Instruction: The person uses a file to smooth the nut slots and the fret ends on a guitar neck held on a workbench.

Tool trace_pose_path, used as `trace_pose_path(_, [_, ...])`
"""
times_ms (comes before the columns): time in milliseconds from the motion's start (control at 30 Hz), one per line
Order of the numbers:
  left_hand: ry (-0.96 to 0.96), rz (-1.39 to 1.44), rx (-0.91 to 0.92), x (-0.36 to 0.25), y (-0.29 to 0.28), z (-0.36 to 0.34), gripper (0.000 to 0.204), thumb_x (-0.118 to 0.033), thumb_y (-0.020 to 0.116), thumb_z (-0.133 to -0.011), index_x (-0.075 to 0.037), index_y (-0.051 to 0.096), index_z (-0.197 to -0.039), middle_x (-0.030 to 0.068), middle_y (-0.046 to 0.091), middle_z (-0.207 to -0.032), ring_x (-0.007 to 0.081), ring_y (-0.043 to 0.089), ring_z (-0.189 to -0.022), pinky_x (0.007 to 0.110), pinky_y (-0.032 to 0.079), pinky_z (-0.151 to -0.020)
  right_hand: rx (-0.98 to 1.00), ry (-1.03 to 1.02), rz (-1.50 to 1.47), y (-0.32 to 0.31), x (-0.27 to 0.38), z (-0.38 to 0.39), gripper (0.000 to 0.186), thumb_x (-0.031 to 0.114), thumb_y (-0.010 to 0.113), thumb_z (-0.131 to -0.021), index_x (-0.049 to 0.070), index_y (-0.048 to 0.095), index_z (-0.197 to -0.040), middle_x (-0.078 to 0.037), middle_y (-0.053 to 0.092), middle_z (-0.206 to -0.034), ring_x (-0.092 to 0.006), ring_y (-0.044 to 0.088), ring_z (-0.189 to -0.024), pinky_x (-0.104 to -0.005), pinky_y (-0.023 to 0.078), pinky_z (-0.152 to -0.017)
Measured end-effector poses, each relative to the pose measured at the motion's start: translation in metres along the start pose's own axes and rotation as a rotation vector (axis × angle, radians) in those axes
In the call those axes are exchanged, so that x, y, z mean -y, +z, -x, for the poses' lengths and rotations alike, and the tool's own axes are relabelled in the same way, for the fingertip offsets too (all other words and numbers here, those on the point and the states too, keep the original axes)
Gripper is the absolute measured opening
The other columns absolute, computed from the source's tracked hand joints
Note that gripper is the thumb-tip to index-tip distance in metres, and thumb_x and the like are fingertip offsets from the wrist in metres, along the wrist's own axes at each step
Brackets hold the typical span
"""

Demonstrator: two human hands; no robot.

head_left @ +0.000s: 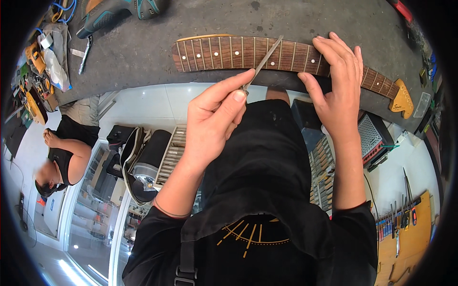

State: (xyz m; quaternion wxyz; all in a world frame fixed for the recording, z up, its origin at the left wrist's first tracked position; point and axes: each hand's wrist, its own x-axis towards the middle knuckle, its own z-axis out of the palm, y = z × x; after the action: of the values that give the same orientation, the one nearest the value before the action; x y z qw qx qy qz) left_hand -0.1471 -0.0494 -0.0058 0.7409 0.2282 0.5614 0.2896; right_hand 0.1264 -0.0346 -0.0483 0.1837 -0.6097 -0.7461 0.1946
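Note:
A guitar neck lies across the workbench, its dark fretboard facing up and its pale headstock at the right. My left hand pinches a slim metal file between thumb and fingers. The file slants up and away over the frets near the middle of the neck; whether it touches them I cannot tell. My right hand rests on the neck to the right of the file, fingers stretched over the far edge and thumb at the near one.
A teal and grey power tool and a socket wrench lie at the far left. Assorted tools and bags crowd the bench's left end. Another person is at the left. An amplifier and a tool board are at the right.

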Motion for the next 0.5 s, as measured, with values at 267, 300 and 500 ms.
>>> trace_pose_path(267, [0.691,-0.919,-0.037,-0.003,0.018,-0.048,0.041,-0.002,0.074,-0.107,-0.005,0.077,-0.148,0.0089,0.071,-0.086,0.0189,0.066,-0.073,0.033,0.055,-0.068,-0.014,-0.009,0.013,0.002,-0.001,0.000,0.061,0.025,0.091,-0.093,0.014,0.069,-0.149,-0.008,0.071,-0.148,-0.0326,0.062,-0.150,-0.0608,0.032,-0.135])
trace_pose_path(300, [0.750,-0.909,-0.029,-0.004,0.018,-0.050,0.036,-0.002,0.072,-0.111,0.001,0.077,-0.146,0.0017,0.071,-0.085,0.0106,0.061,-0.075,0.030,0.053,-0.069,-0.007,-0.014,-0.002,0.001,-0.001,-0.001,0.061,0.026,0.090,-0.094,0.014,0.069,-0.149,-0.008,0.072,-0.147,-0.0326,0.062,-0.150,-0.0603,0.032,-0.136])
trace_pose_path(500, [0.094,-0.071,0.005,-0.003,0.014,-0.023,0.039,-0.014,0.070,-0.116,-0.003,0.073,-0.153,-0.0043,0.065,-0.084,0.0027,0.056,-0.070,0.025,0.043,-0.057,0.006,-0.017,-0.003,-0.016,-0.013,-0.002,0.062,0.029,0.092,-0.092,0.013,0.069,-0.148,-0.009,0.072,-0.143,-0.0339,0.064,-0.144,-0.0553,0.039,-0.128])
